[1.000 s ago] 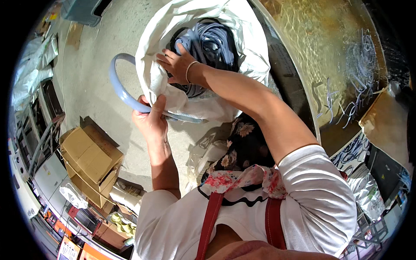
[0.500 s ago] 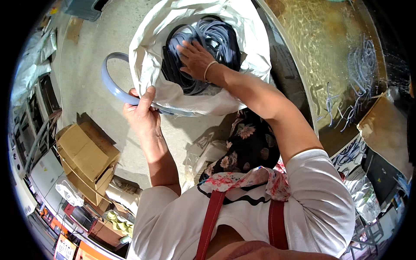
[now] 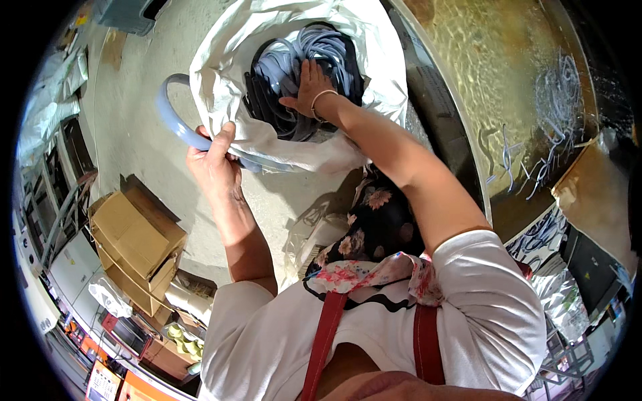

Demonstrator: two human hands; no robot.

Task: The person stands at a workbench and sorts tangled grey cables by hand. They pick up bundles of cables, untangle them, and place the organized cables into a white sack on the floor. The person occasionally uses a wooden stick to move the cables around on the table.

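Observation:
A large white woven bag (image 3: 210, 80) stands open at the top, its rim folded and crumpled. Inside lie coiled grey-blue strips (image 3: 324, 43) and darker black strips (image 3: 264, 110). My left hand (image 3: 215, 157) is closed at the bag's near-left rim, gripping the rim together with a grey-blue strip (image 3: 175, 127). That strip curves out in a loop on the left of the bag. My right hand (image 3: 310, 90) reaches into the bag. Its fingers are stretched out and rest on the coils near their middle, with the thumb apart.
To the right is a tank of shallow yellowish water (image 3: 455, 67) with tangled thin pale strands (image 3: 558, 100) in it. Cardboard boxes (image 3: 134, 230) stand on the concrete floor at lower left. A grey plastic bin (image 3: 127, 13) is at far left.
My right hand has slid rightward across the coils, from their left part to the middle. The bag and my left hand have shifted slightly left in view.

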